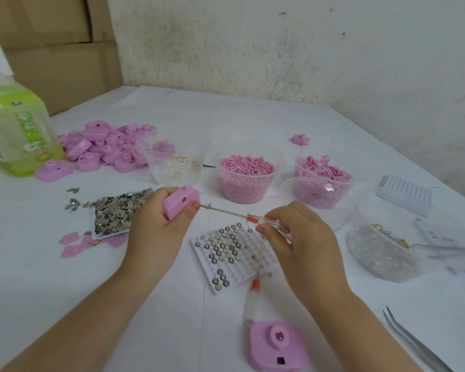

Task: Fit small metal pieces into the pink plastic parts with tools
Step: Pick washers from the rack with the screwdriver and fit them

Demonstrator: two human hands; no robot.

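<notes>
Pink plastic part [181, 202] gripped in curled left hand [156, 224], held above white table [226, 116] beside heaped metal pieces [118, 213]. Pinches clear-handled screwdriver [251, 218] in right hand [304, 242], tip at the part's edge. Green bottle label [30, 130]: writing too blurred to read.

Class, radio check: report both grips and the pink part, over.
Left grip holds pink part. Right grip holds screwdriver, tip close to part. Left thumb sits beside tip.

tweezers [414, 342] cut off bottom-right, bottle [16, 124] cropped left
</notes>
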